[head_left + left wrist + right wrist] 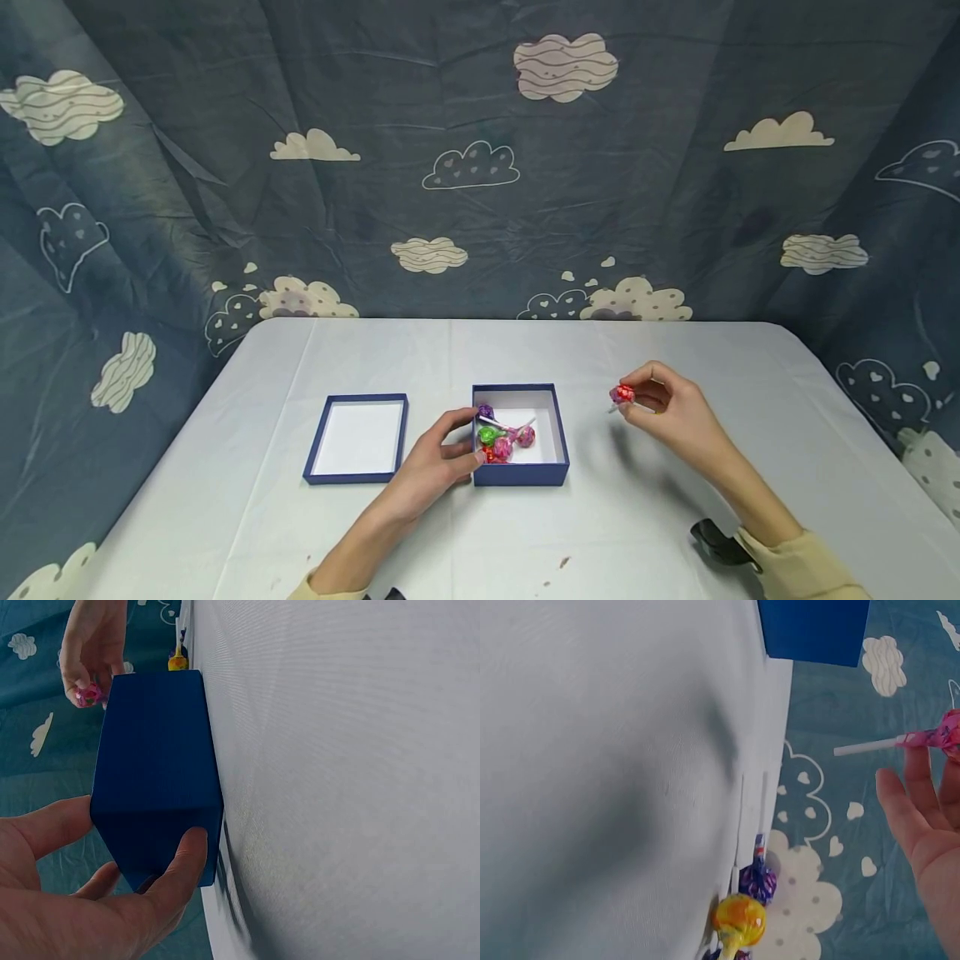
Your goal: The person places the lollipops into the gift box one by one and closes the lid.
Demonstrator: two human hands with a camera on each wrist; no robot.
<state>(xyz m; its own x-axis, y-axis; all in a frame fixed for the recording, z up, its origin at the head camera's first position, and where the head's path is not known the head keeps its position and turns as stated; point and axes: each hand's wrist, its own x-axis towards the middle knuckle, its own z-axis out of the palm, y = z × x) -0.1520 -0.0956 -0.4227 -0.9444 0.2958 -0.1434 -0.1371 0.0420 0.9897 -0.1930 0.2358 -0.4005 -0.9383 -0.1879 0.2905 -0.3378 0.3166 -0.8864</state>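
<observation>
A person's left hand point(435, 458) grips the left side of a blue box point(521, 475), thumb by the near corner and fingers along the wall, a hold that likely keeps the light container from sliding on the white tablecloth point(600, 517). To the right, well apart from the box, the right hand point(678, 408) pinches a red-and-pink lollipop point(622, 393) by its wrapped head, raised off the cloth with its white stick free, perhaps because the round end gives the surer hold. The box sits uncovered, its white lining facing up, so its contents are within easy reach. Inside, bunched toward the left, lie a purple lollipop point(486, 412), a green lollipop point(491, 435), two pink lollipops point(503, 449) and a red lollipop point(490, 454), some sticks crossing. The matching lid point(356, 439) rests inside-up left of the box, seemingly set aside to leave the top accessible. The right wrist view shows a yellow lollipop point(739, 920) and another in purple wrapping point(758, 883) on the table; their full number cannot be told.
</observation>
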